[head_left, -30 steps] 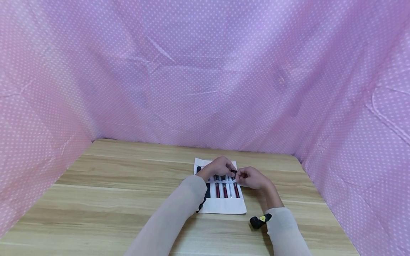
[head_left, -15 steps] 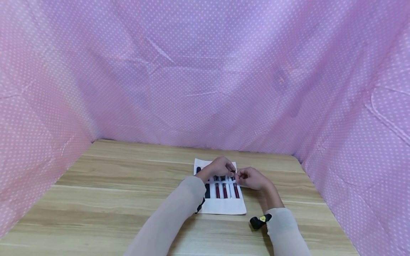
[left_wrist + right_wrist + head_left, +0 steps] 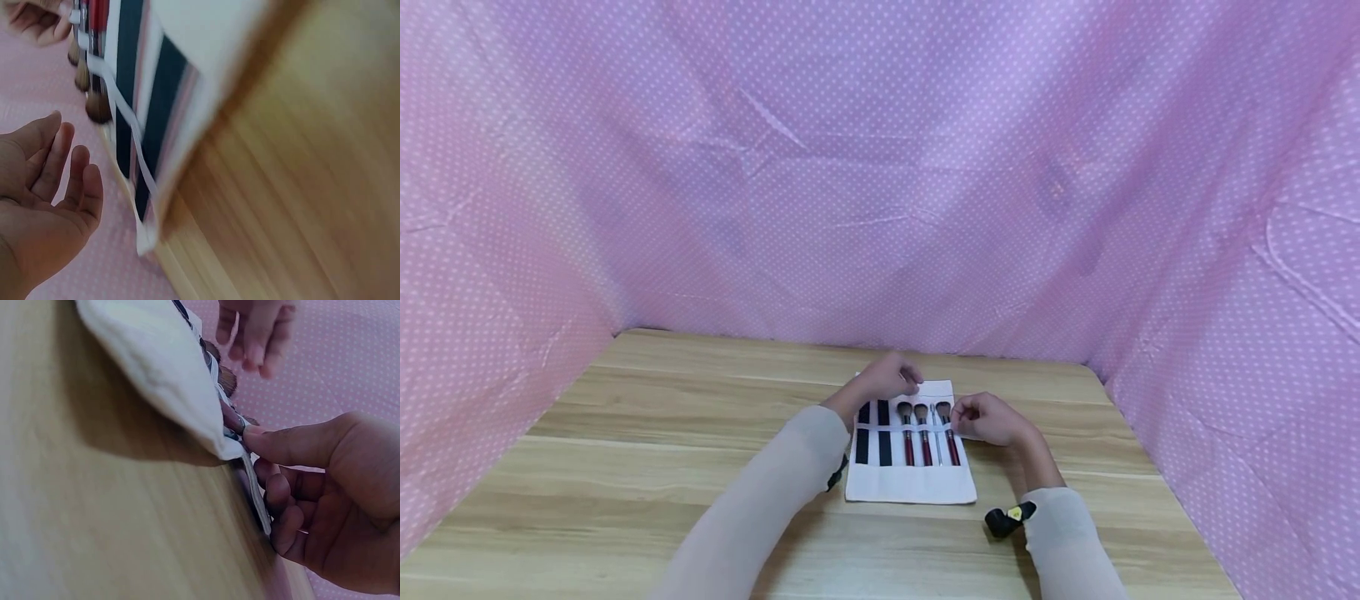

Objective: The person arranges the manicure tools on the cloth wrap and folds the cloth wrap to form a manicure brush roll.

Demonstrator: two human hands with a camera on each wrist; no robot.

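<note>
A white cloth brush roll (image 3: 910, 485) lies unfolded on the table. Under its elastic band stand three makeup brushes (image 3: 926, 452) with dark red handles, a thin silver stick (image 3: 937, 448) and two flat black strips (image 3: 885, 446) on the left. My left hand (image 3: 889, 377) hovers over the far edge of the roll, holding nothing; in the left wrist view its fingers (image 3: 78, 178) are loosely bent. At the roll's right edge, my right hand (image 3: 988, 418) pinches the cloth between thumb and fingers, as the right wrist view shows (image 3: 337, 494).
The wooden table (image 3: 662, 467) extends around the roll on all sides. A pink polka-dot curtain (image 3: 865, 208) hangs behind it and along both sides. A black wrist camera (image 3: 1002, 522) sits by the right sleeve.
My left hand has moved left and away from the rightmost brush, uncovering the brush heads and black strips. The right hand stays at the roll's right edge.
</note>
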